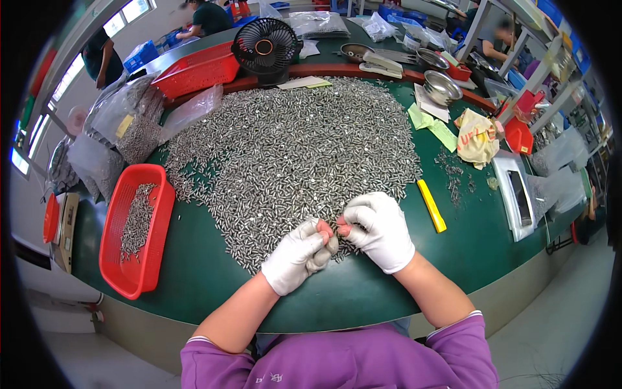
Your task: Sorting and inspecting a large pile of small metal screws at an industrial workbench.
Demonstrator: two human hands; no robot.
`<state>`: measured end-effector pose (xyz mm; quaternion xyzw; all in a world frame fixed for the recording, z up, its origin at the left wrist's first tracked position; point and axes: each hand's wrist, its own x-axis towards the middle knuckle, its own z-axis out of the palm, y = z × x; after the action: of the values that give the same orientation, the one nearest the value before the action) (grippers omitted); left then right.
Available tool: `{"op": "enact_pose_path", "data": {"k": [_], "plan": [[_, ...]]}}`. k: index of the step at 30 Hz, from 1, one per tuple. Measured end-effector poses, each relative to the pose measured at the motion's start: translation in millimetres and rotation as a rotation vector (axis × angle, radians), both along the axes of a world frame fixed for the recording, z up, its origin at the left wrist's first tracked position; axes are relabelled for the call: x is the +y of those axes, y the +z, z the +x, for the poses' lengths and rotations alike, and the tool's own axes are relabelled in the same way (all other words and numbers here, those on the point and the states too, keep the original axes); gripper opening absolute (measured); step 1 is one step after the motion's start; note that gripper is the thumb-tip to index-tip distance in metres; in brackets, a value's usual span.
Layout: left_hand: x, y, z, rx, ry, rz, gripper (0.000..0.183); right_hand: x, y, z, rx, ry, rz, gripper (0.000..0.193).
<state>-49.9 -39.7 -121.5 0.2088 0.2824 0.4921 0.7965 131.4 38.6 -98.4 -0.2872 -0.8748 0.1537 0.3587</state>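
A wide heap of small metal pins (pixel 311 149) covers the middle of the green table (pixel 324 298). Over its near edge, my two hands meet, both in white gloves with bare fingertips. My left hand (pixel 299 253) is closed, thumb and finger pinched together; whatever lies between them is too small to name. My right hand (pixel 379 228) is closed as well, its fingertips pressed together almost touching the left ones. What the right fingers hold, if anything, cannot be made out.
To the left stands a red basket (pixel 137 227) with some pins inside. Bags of pins (pixel 133 120) lean behind it. A black fan (pixel 265 48) faces me at the back. On the right are a yellow-handled tool (pixel 431 206), metal bowls (pixel 442 87), a crumpled cloth bag (pixel 478 137) and a scale (pixel 515 194).
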Motion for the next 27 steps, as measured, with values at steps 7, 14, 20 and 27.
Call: {"op": "enact_pose_path", "data": {"k": [7,14,20,27], "plan": [[-2.3,3.4,2.4,0.038,-0.031,-0.005,0.014,-0.6,-1.6,-1.6,0.035,0.14,-0.052,0.016],[0.6,0.8,1.7,0.047,-0.024,-0.01,0.018,4.5,0.9,-1.3,0.019,-0.03,-0.039,0.027],[0.2,1.8,5.1,0.031,0.014,-0.057,0.016,23.5,-23.4,6.0,-0.133,-0.165,0.055,0.015],[0.4,-2.8,2.7,0.01,0.014,-0.018,0.016,23.2,-19.0,1.2,-0.097,-0.144,0.094,0.01]]}}
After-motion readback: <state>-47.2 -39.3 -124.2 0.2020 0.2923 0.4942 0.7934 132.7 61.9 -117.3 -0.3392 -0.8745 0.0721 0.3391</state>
